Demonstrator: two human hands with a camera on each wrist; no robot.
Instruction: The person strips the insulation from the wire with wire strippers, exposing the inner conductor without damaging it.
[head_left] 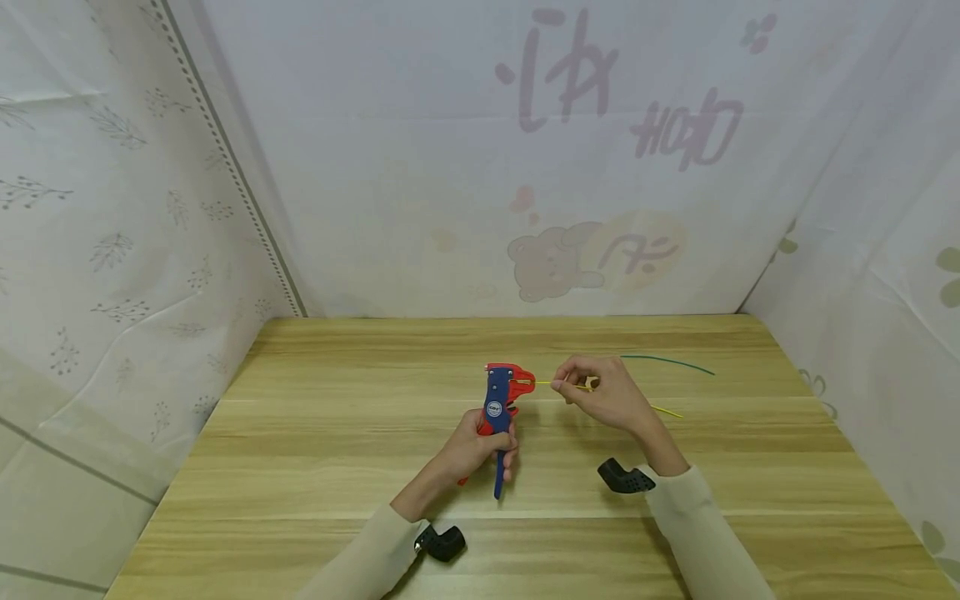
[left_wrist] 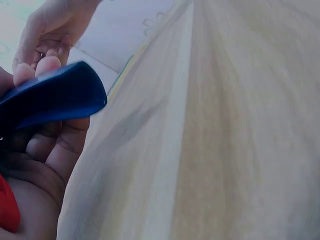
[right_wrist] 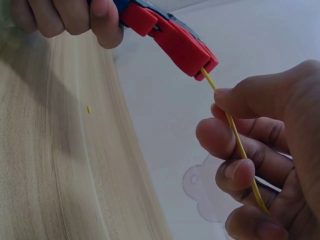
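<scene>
My left hand (head_left: 472, 450) grips the handles of a blue and red wire stripper (head_left: 497, 404), held upright with its red jaws facing right. Between the thumb and fingers of my right hand (head_left: 606, 392) is a thin yellow wire (right_wrist: 235, 132). In the right wrist view the wire's end enters the tip of the red jaws; how deep it goes is hidden. The wire's other end sticks out past the right hand in the head view. One blue handle (left_wrist: 55, 97) shows close up in the left wrist view, with fingers curled around it.
A green wire (head_left: 667, 361) lies on the wooden table (head_left: 337, 417) beyond the right hand. One tiny yellow piece (right_wrist: 89, 109) lies on the tabletop in the right wrist view. Black wrist devices (head_left: 442, 543) sit at both sleeves. Printed curtains hang around the table.
</scene>
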